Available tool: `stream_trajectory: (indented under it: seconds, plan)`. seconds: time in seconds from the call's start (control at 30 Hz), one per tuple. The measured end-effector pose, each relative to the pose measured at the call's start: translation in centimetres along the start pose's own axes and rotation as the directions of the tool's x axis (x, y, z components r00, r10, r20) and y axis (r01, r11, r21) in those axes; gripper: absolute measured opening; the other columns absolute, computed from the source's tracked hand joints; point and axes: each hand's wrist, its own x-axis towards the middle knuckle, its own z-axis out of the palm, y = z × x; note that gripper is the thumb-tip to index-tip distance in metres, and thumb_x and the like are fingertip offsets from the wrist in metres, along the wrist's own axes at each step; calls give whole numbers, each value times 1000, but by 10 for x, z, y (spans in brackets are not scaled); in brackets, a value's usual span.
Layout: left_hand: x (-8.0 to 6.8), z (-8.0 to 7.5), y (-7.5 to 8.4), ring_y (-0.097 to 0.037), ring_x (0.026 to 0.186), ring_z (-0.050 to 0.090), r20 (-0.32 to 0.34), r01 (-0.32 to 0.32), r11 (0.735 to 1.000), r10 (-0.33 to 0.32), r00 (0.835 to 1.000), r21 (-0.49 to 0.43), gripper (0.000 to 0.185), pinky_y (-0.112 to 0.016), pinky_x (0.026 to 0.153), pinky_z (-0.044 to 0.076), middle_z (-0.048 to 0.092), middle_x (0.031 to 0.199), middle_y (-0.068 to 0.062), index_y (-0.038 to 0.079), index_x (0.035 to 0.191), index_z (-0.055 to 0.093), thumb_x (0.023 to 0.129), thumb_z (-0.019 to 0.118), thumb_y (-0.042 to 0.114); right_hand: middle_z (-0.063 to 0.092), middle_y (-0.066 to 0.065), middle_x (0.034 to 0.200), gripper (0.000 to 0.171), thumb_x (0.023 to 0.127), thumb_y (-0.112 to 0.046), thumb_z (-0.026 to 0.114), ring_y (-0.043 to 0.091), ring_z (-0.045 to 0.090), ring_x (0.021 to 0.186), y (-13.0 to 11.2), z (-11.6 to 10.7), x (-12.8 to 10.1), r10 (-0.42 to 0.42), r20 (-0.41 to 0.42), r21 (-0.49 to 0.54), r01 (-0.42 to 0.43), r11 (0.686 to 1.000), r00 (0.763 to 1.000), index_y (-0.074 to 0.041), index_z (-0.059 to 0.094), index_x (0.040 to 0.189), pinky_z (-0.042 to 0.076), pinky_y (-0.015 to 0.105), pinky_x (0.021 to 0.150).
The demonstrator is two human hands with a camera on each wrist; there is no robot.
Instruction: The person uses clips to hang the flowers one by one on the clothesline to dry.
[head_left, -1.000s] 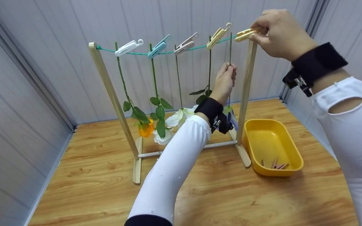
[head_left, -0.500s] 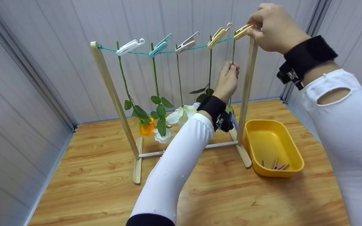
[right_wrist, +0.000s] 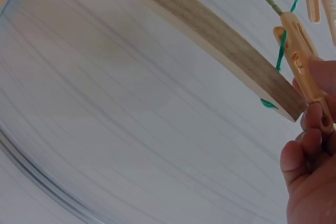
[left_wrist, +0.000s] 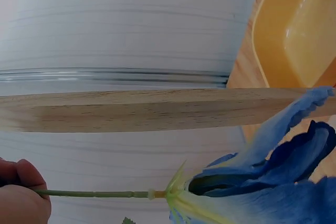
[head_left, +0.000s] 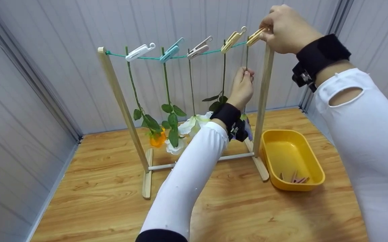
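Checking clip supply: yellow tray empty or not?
Not empty. The yellow tray holds a few pinkish clothespins at its near end; the rest of its floor is bare.

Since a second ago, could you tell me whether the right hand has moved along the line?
Yes. The right hand has shifted slightly left and up, so its yellow peg now sits left of the right post, on the green string.

Nothing readable anywhere here, no labels, brands or numbers. The pegs (head_left: 199, 47), the yellow tray (head_left: 318, 173) and the wrist straps (head_left: 321, 55) all look plain, no print showing on them.
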Motion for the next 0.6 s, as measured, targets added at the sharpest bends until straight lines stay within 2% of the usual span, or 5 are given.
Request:
stream_trajectory:
  seconds: [0.1,0.3,0.43,0.6]
  plan:
    - [1,-1,0,-14,97,47,8,-2,1000,1,1000,18,22,-18,81,38,45,100,-4,6,106,47,118,28,5,57,32,118,33,110,-8,57,45,49,110,0,0,2,-8,-5,-6,8,1000,1000,19,68,125,39,52,90]
    - [2,-2,1,-18,115,53,-1,2,999,-1,1000,42,22,-24,100,45,50,115,-10,5,109,47,119,27,6,56,31,116,33,110,-7,56,43,51,104,0,-1,5,-12,-26,0,12,1000,1000,20,68,125,38,44,83]
    - [2,-3,1,-23,118,55,2,-4,998,4,1000,69,22,-26,100,45,51,116,-12,5,110,48,119,27,6,57,31,116,32,109,-5,55,41,52,100,1,-2,7,-20,-21,2,20,1000,1000,20,69,124,37,41,81]
    - [1,-4,1,-32,130,57,9,-4,996,4,1000,91,23,-28,103,46,55,125,-18,4,112,48,119,27,7,57,30,111,31,109,-7,58,42,51,101,-1,-1,8,-43,7,-1,43,999,999,19,71,122,38,45,83]
